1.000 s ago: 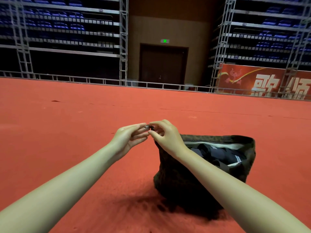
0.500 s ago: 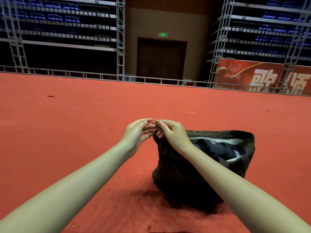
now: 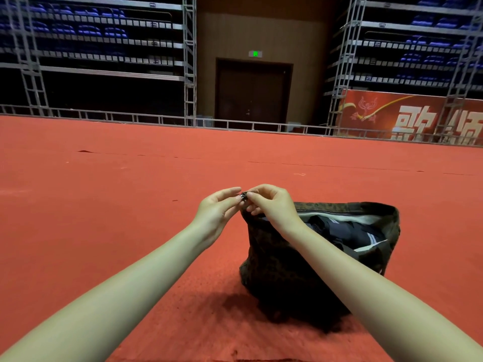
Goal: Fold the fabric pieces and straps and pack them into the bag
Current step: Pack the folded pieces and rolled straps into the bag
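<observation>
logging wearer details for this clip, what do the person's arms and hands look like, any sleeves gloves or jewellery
Both forearms are bare along their whole visible length; no sleeve shows. The left hand and right hand wear no gloves, and no rings, watch or bracelet are visible at fingers or wrists. Fingernails look short and unpainted, though small in view.

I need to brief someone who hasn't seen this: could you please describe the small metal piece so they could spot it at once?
Start from the dark bag standing open on the red floor. At its upper left corner, the left hand and right hand meet. Pinched there is the small metal piece, probably the zipper pull: the only shiny thing near the dull fabric.
</observation>
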Demonstrator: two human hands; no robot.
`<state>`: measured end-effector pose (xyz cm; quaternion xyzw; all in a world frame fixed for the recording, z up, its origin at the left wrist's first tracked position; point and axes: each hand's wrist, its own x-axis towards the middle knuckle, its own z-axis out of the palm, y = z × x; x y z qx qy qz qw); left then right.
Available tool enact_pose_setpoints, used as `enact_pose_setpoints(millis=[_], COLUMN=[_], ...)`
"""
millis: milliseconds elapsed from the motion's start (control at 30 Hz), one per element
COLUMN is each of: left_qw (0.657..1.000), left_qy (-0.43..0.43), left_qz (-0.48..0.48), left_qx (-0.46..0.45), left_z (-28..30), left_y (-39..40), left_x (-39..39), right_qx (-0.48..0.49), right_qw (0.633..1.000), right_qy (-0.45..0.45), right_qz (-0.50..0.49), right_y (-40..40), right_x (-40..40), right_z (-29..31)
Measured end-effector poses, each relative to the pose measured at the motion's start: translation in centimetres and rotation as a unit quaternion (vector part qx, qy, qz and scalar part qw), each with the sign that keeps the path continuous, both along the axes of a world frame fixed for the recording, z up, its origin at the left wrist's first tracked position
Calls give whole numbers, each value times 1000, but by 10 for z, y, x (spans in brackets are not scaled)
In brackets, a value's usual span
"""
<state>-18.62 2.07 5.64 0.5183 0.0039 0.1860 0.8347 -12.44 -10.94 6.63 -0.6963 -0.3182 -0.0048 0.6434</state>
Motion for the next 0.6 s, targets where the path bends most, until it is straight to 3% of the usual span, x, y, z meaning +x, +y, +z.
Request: enact_pose_setpoints(millis=[167,267,467,600], left_qw=[979,963,979,978], left_qy=[9,20,33,32], left_qz=[55,79,72,96], left_qx=[195,258,185,183], left_z=[0,3,8,1], left_y=[2,-2,-13,-9], left_x=[2,4,7,7], right_qx=[-30,-16,-13,-14], right_qw=[998,998,999,999], right_qy=[-19,-22,13,46], right_qz=[-50,-65,-33,-15], right_y=[-8,-10,-7,-7], right_x=[3,6,2,-1], right_z=[5,8,10,10])
